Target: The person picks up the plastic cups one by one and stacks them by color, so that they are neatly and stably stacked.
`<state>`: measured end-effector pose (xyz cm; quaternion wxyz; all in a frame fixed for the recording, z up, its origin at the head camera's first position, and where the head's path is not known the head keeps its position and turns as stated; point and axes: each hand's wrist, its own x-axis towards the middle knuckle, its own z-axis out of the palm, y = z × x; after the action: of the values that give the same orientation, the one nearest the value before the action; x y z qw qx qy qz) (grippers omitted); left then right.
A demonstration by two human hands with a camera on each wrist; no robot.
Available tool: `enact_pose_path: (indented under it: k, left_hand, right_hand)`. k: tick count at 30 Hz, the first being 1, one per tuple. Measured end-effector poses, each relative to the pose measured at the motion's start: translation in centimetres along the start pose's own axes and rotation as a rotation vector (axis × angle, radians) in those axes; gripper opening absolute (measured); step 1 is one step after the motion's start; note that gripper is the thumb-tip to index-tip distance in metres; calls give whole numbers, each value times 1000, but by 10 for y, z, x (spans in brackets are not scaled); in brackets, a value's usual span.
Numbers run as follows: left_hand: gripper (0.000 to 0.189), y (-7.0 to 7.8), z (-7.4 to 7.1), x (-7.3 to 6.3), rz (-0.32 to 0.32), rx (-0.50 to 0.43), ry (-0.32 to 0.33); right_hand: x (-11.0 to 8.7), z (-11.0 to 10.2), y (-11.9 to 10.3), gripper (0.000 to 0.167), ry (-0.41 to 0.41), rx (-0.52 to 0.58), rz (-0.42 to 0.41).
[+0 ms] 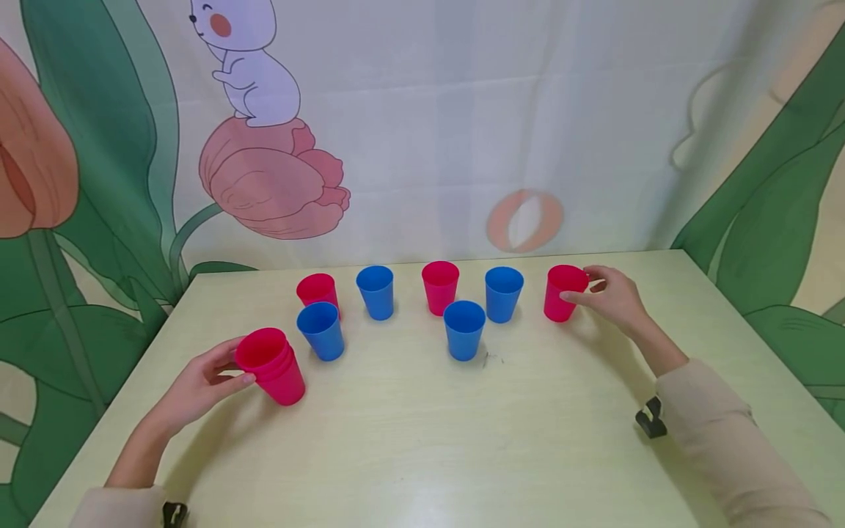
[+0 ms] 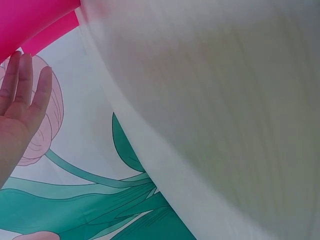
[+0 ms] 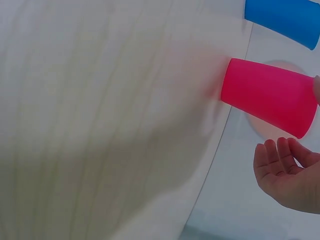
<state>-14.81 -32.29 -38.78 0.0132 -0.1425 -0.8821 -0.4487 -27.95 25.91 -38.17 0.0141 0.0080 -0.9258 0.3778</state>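
Note:
At the left of the table in the head view, my left hand (image 1: 201, 385) grips a stack of nested red cups (image 1: 282, 380) near the rim, thumb on the near side. The left wrist view catches part of these cups (image 2: 37, 22) with fingers (image 2: 24, 80) close beneath them. Toward the back right, my right hand (image 1: 615, 299) holds a single upright red cup (image 1: 557, 302) by its rim, the thumb across its near side. From the right wrist, that cup (image 3: 270, 97) appears sideways, with the curled fingers (image 3: 272, 157) beside its rim.
Between the hands stand blue cups (image 1: 378, 297) (image 1: 505, 297) and red cups (image 1: 441, 290) (image 1: 318, 284) in a back row. Two nearer blue cups (image 1: 325, 337) (image 1: 464, 337) stand in front. A printed curtain (image 1: 422, 147) hangs behind the pale table (image 1: 409, 440).

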Motion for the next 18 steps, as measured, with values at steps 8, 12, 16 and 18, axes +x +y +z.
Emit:
enact_pose_path:
  k: [8, 12, 16, 18]
  left_hand:
    - [59, 1, -1, 0, 2, -11, 13]
    - [58, 3, -1, 0, 13, -10, 25]
    - [57, 4, 0, 0, 16, -2, 34]
    - [58, 5, 0, 0, 14, 0, 36]
  right_hand:
    - [3, 2, 6, 81, 11, 32, 2]
    - [18, 8, 23, 85, 20, 57, 19]
    - [33, 15, 44, 85, 43, 62, 27]
    - [36, 17, 48, 88, 48, 61, 21]
